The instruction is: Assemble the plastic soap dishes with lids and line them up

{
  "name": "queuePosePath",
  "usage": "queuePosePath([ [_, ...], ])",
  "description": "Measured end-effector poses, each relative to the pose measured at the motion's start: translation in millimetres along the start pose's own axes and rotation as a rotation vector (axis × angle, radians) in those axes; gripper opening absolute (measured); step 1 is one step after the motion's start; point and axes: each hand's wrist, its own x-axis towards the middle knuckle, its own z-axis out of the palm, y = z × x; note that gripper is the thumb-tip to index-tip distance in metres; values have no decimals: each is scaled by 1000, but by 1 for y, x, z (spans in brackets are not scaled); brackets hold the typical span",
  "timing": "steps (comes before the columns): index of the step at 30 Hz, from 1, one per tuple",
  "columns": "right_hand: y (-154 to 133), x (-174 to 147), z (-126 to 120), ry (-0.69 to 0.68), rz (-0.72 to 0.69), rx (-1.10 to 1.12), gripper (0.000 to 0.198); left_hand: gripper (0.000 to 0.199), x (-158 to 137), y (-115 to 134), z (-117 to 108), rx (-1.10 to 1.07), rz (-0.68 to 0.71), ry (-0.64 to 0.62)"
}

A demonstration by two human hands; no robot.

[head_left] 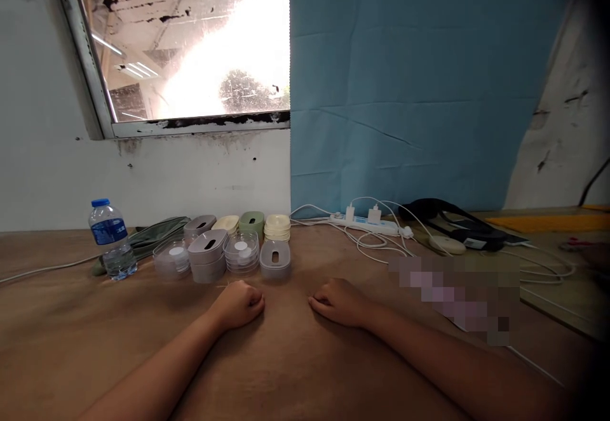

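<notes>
My left hand (238, 305) rests on the brown table (267, 370), curled into a loose fist with nothing visible in it. Across a gap, my right hand (339, 302) lies curled the same way, also with nothing showing in it. Just beyond them is a group of small plastic containers. A grey container with a slotted top (275, 260) sits nearest, between the hands. Behind my left hand are stacked grey containers (208, 256) and a stack of clear lids (241, 253). Farther back are a green container (251, 221) and cream containers (277, 225).
A water bottle (112, 240) stands at left beside a dark green cloth bag (157, 233). Along the wall, a white power strip (365, 223) has chargers and trailing cables. Black straps (448, 218) lie at right, near a blurred-out patch (457, 294).
</notes>
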Motion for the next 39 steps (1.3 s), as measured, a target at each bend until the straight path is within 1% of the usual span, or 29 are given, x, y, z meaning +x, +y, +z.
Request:
queuePosePath([
  [4,0,0,1,6,-6,16,43,35,0,-2,0,17,-16,16],
  [6,1,1,1,9,-12,29,43,36,0,-2,0,11,-39,44],
  [10,2,2,2,23,-20,53,44,38,2,-5,-3,-61,-88,89],
  [14,3,1,4,46,-20,68,43,39,4,-12,-4,-112,-104,110],
  [17,3,0,7,80,-8,71,41,42,5,-14,-4,-131,-103,128],
  [20,1,0,10,135,-2,61,37,46,5,-9,-4,-126,-93,134],
  [22,-1,6,9,187,-5,46,32,46,5,-5,-4,-114,-91,127],
  [25,-4,32,5,267,-6,16,21,45,4,0,-6,-91,-87,114],
  [28,-4,78,-3,346,40,-3,10,43,3,1,-8,-58,-73,117],
  [31,0,128,-9,414,134,-5,14,41,2,-1,-8,-17,-48,145],
  [33,6,153,-10,429,200,-6,21,41,1,-3,-8,12,-4,171],
  [36,15,173,-6,404,287,-4,25,41,1,-6,-7,69,100,244],
  [39,22,180,-2,360,326,20,24,40,1,-8,-6,120,183,323],
])
